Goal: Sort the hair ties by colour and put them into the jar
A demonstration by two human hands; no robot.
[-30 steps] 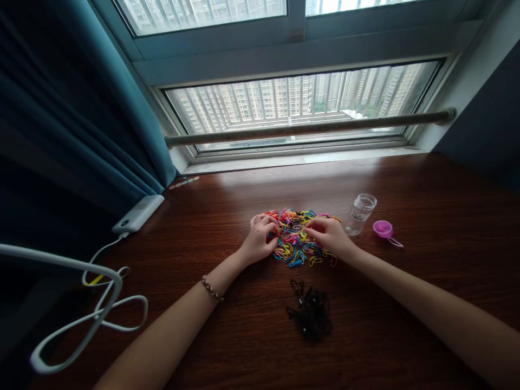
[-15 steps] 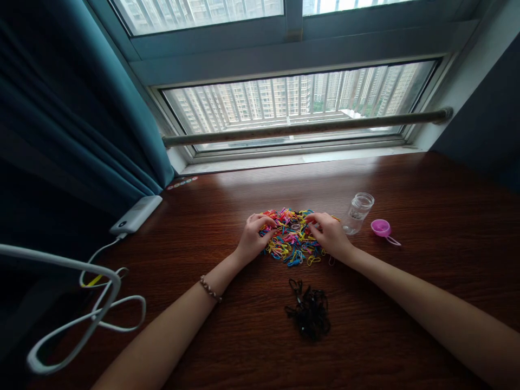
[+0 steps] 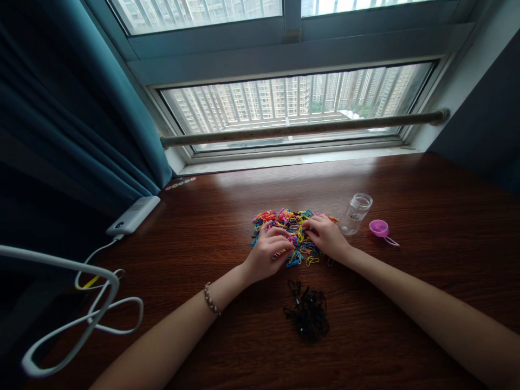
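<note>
A pile of small multicoloured elastic hair bands [image 3: 300, 254] lies spread on the dark wooden table. My left hand [image 3: 268, 253] reaches over the pile's left and front part, fingers spread and fingertips down among the bands. On the right side, my right hand [image 3: 330, 238] touches the bands with bent fingers, thumb and forefinger a little apart. I see no band clearly held in either hand; the fingertips partly blend with the pile. Nearer to me sits a separate tangled heap of black hair bands [image 3: 307, 313].
A clear jar [image 3: 354, 215] without its lid stands right of the pile. Beside it lies a pink lid [image 3: 379, 228] with a loop strap. At left are a white power bank [image 3: 134, 215] and a looping white cable [image 3: 69, 260]. A window with a rail [image 3: 300, 129] is behind.
My left hand has moved right and toward me across the pile, uncovering bands at its left edge. My right hand has shifted slightly left, its thumb and forefinger closer together.
</note>
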